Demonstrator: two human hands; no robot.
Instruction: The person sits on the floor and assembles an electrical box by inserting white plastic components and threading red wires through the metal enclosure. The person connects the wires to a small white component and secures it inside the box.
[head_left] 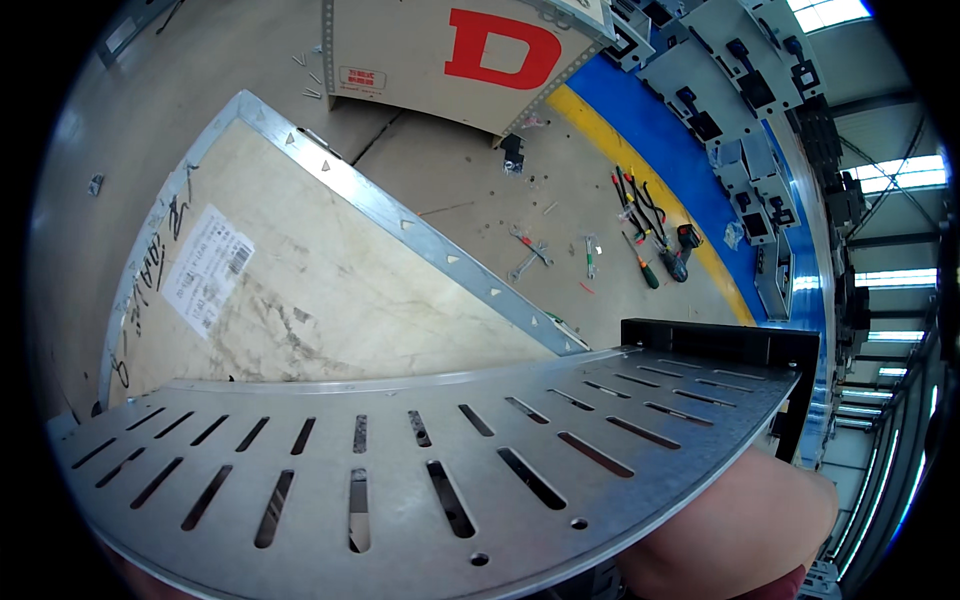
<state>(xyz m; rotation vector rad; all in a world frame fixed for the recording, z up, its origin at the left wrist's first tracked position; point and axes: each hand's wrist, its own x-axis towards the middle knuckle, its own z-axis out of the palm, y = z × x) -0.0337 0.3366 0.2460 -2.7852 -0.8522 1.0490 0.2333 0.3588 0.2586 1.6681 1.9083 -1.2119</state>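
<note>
A grey sheet-metal panel (390, 400) with two rows of long slots fills the lower part of the view, close to me. Two round holes are cut near its front edge. At its right end is a black rectangular part (720, 345). A bare arm (730, 520) of mine shows beneath the panel's right side. Neither hand shows; the panel covers the space where the arm leads. Past the panel lies a large pale board (330, 270) with a metal edging strip, a white label (207, 270) and dark handwriting.
Beyond stands a beige crate (400, 60) with a red mark. On the floor lie wrenches (530, 252), a screwdriver (645, 268), a cordless drill (676, 258) and several red-tipped hand tools (635, 195). A yellow line (610, 135) borders blue flooring, where grey metal cabinets (700, 85) stand.
</note>
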